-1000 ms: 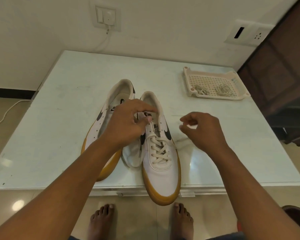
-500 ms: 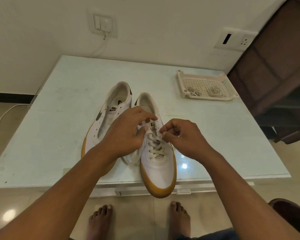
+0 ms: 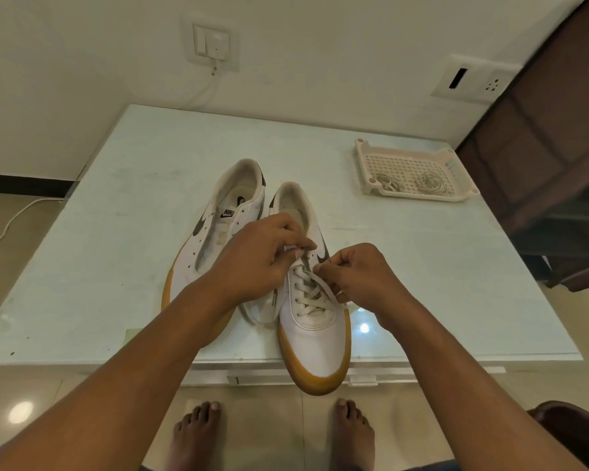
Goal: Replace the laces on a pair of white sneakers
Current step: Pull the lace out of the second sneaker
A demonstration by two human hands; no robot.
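Two white sneakers with tan soles lie side by side on the pale table (image 3: pixel 116 266). The left sneaker (image 3: pixel 211 239) has bare eyelets and no lace. The right sneaker (image 3: pixel 315 334) carries a cream lace (image 3: pixel 308 294) crossed through its lower eyelets, and its toe juts over the table's front edge. My left hand (image 3: pixel 255 263) pinches the top of the lacing near the tongue. My right hand (image 3: pixel 361 280) pinches the lace at the shoe's right side. The upper eyelets are hidden by my fingers.
A cream perforated tray (image 3: pixel 456 175) at the back right holds two coiled laces (image 3: pixel 408 181). A dark wooden panel (image 3: pixel 541 147) stands to the right of the table. Bare feet (image 3: pixel 198 433) stand on the floor below the table's front edge.
My right hand came in from out at the right to the laced sneaker and now pinches the lace there. My left hand stayed at the tongue.
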